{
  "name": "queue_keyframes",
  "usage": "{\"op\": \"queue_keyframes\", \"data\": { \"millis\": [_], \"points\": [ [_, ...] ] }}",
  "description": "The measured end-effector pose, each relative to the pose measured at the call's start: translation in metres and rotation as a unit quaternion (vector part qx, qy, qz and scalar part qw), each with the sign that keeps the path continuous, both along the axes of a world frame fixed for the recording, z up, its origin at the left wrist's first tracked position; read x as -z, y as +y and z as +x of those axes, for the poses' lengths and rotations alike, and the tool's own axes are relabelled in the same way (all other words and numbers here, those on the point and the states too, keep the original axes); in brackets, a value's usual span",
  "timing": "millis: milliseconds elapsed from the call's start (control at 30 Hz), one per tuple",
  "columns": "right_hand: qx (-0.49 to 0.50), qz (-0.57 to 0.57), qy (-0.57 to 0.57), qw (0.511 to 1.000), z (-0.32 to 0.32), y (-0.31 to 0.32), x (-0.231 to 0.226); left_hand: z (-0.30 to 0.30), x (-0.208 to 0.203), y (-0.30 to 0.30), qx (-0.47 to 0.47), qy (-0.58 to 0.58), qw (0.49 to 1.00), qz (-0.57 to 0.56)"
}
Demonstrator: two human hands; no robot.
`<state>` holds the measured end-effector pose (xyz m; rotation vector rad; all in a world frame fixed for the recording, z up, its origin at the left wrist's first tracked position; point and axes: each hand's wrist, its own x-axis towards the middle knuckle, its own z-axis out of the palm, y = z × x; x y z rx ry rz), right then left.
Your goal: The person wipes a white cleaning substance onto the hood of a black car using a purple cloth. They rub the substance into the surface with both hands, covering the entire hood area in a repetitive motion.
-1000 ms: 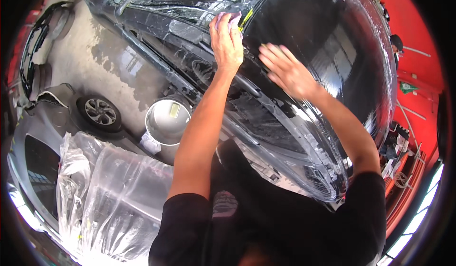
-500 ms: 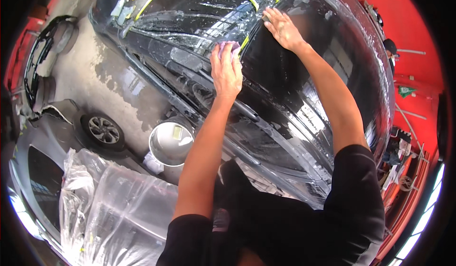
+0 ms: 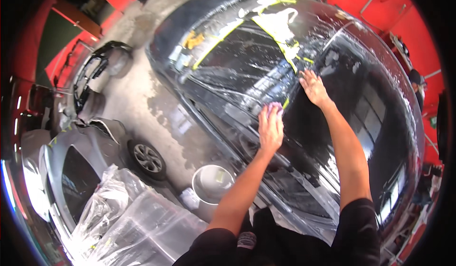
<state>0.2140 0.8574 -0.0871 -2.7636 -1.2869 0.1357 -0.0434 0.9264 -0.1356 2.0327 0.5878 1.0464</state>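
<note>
A dark car point(image 3: 327, 137) with wet, glossy black panels lies beneath both hands. My left hand point(image 3: 271, 134) presses a small crumpled pinkish-purple cloth or pad point(image 3: 274, 107) against the car near the roof's side edge; its exact kind is unclear. Farther up and to the right, my right hand point(image 3: 314, 89) lies on the black roof panel, fingers extended and holding nothing. Yellow-green tape point(image 3: 280, 41) runs beyond the fingertips, over a wet, streaked glass area point(image 3: 237, 52). A short bit of the same tape shows beside the cloth.
A white bucket point(image 3: 212, 178) stands on the floor left of the car. A grey car point(image 3: 83, 185), partly under clear plastic sheeting point(image 3: 156, 223), is at the lower left. A loose dark bumper point(image 3: 85, 80) lies beyond it. Someone in dark clothes point(image 3: 416, 83) is at the far right.
The view has swung, so the car and both hands appear lower and farther right. My left hand still holds the cloth at the roof edge; my right hand remains flat on the roof.
</note>
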Motion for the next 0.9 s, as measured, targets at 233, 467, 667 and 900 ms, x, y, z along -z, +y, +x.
{"op": "queue_keyframes", "data": {
  "millis": [233,467,667,900],
  "points": [
    [0.113,0.351,0.142,0.918,-0.110,-0.056,-0.104,0.011,-0.003,0.016,-0.016,0.019,0.997,0.076],
    [0.282,0.665,0.364,0.588,-0.105,-0.169,-0.151,0.047,-0.113,-0.059,0.324,0.150,0.931,-0.079],
    [0.115,0.598,0.582,0.539,-0.171,-0.156,-0.176,0.028,-0.108,-0.066,0.565,-0.062,0.545,-0.616],
    [0.113,0.483,0.614,0.615,-0.218,-0.152,-0.159,-0.062,-0.120,-0.075,0.495,-0.128,0.517,-0.687]
  ]
}}
